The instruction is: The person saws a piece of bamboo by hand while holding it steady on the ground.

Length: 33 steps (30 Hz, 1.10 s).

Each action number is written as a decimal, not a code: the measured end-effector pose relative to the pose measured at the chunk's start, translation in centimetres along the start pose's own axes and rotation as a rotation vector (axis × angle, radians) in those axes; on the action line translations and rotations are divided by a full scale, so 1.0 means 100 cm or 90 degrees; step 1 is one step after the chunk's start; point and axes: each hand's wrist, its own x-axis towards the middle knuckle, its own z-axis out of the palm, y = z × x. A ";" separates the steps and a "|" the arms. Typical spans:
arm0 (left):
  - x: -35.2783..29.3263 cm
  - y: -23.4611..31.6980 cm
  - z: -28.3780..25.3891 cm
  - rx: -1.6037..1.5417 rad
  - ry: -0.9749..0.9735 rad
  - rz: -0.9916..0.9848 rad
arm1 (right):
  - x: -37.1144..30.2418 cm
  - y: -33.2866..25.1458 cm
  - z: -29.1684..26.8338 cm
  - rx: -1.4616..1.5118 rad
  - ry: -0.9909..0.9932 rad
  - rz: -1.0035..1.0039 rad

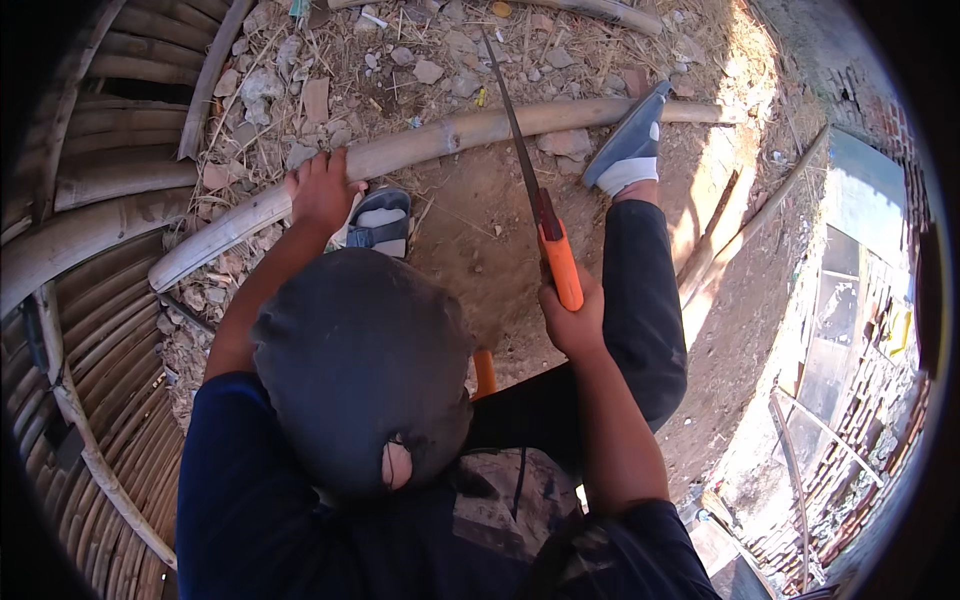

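A long bamboo pole (450, 135) lies across the ground in front of me. My left hand (325, 185) grips it near its left end, fingers bent over the top. In my right hand (577, 318) is a handsaw (562, 262), held by its orange handle. Its long dark blade points away and crosses over the pole; whether the teeth touch the bamboo I cannot tell. One grey shoe (378, 222) sits close to my left hand on the near side of the pole. The other shoe (630, 135) rests against or over the pole, right of the blade.
Rubble and dry straw (420, 70) cover the ground beyond the pole. A slatted bamboo structure (110, 330) stands at the left. Loose poles (750, 230) lie at the right, near a brick wall (895, 140). An orange object (484, 373), partly hidden, shows beside my leg.
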 end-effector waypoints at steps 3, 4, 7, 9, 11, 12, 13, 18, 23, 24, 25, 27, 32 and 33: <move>0.002 0.000 -0.006 -0.013 -0.012 0.007 | 0.015 0.004 -0.008 0.025 0.003 0.030; -0.003 -0.004 -0.006 -0.003 -0.020 -0.001 | 0.007 -0.004 -0.015 0.019 -0.015 0.081; 0.000 -0.003 -0.006 0.004 -0.017 0.003 | -0.048 -0.020 -0.034 -0.023 0.000 0.070; -0.003 -0.005 -0.003 0.005 -0.004 0.009 | -0.068 -0.019 -0.038 -0.006 0.002 0.088; -0.004 -0.006 -0.001 0.009 0.005 0.001 | -0.064 -0.011 -0.036 0.071 0.011 0.054; -0.004 -0.006 -0.001 0.012 0.012 0.000 | -0.046 -0.007 -0.031 0.065 0.007 0.094; -0.006 -0.005 0.000 0.002 -0.001 -0.001 | -0.024 -0.006 -0.025 0.056 0.008 0.135; 0.008 -0.003 -0.007 -0.024 -0.050 0.006 | 0.023 -0.002 0.004 0.090 0.016 0.075; 0.005 -0.009 -0.011 -0.007 -0.049 0.001 | -0.056 -0.002 -0.031 0.088 0.035 0.062; 0.004 -0.009 -0.009 -0.002 -0.048 -0.004 | -0.056 -0.002 -0.035 0.100 0.025 0.072; 0.004 -0.009 -0.008 -0.001 -0.044 0.000 | -0.058 -0.005 -0.038 0.114 0.020 0.081; 0.003 -0.012 -0.004 0.003 -0.036 0.004 | -0.040 -0.002 -0.033 0.129 0.009 0.128; 0.018 -0.011 -0.013 -0.032 -0.109 0.001 | 0.022 0.018 0.004 0.052 0.007 -0.011; 0.021 -0.012 -0.015 -0.042 -0.123 0.001 | 0.020 0.017 -0.002 0.095 0.016 0.056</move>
